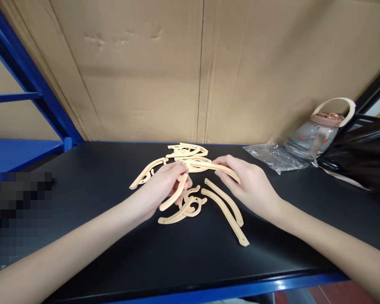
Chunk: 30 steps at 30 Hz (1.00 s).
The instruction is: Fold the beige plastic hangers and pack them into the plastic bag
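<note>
My left hand (168, 181) is closed on a short curved cream plastic strip (175, 197), which points down toward me. My right hand (248, 179) grips a longer cream plastic strip (223, 169) between thumb and fingers. That strip's far end reaches the left fingertips; whether the two strips are joined there cannot be made out. Under the hands, a cream piece with a curl (190, 207) lies on the black tabletop (152, 257). Two long curved strips (226, 211) rest to its right, below my right hand.
Behind the hands are more cream pieces in a loose pile (188, 150), with a curved one (147, 172) to the left. At the right stand a clear bottle with a handle (315, 135) and a crumpled plastic bag (274, 156). A cardboard wall (139, 84) closes the back.
</note>
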Tool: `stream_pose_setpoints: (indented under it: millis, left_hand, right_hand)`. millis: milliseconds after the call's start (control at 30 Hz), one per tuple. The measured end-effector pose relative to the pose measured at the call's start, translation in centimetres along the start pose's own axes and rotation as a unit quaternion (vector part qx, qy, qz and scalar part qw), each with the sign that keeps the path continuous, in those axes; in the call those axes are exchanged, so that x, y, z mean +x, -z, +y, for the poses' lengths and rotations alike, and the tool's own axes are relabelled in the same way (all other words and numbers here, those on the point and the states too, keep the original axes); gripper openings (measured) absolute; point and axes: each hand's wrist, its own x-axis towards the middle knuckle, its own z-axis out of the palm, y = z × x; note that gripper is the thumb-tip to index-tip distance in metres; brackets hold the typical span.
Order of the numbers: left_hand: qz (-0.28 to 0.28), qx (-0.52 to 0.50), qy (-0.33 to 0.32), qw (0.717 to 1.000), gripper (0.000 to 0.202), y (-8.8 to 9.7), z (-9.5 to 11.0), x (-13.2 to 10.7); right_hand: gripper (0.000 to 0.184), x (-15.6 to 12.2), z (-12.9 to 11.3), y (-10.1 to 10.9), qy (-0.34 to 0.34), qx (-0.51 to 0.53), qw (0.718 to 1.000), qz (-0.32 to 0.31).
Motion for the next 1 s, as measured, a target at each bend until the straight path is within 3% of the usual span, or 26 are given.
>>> stream_pose_setpoints:
  millis: [133,333,467,700,867,1000]
  left_hand:
    - [0.000,0.033,0.036,0.999,0.023,-1.0,0.1,-0.8]
    - [-0.027,0.055,0.034,0.997,0.021,-2.5,-0.1,-1.5]
    - [-0.056,0.094,0.017,0.994,0.028,-3.1,-0.2,-2.3]
    - [-0.032,0.156,-0.030,0.987,0.034,-3.3,-0.3,-2.7]
    - [-0.001,0.250,-0.057,0.967,0.032,-3.4,-0.8,-2.7]
    - [-0.006,0.386,-0.121,0.914,0.030,-4.0,-0.7,-3.9]
  right_hand:
    - [0.017,0.0,-0.6,0.2,0.030,-0.176,0.982,-0.063]
    - [0.010,-0.5,-1.4,-0.3,0.138,-0.264,0.950,-0.096]
    - [0.018,-0.8,-1.8,-0.1,0.177,-0.280,0.939,-0.097]
    - [0.021,-0.6,-2.5,0.4,0.056,-0.196,0.956,-0.213]
    - [0.016,-0.5,-2.8,0.0,-0.028,-0.109,0.971,-0.211]
    - [0.019,0.3,-1.1,0.4,-0.102,0.024,0.982,-0.158]
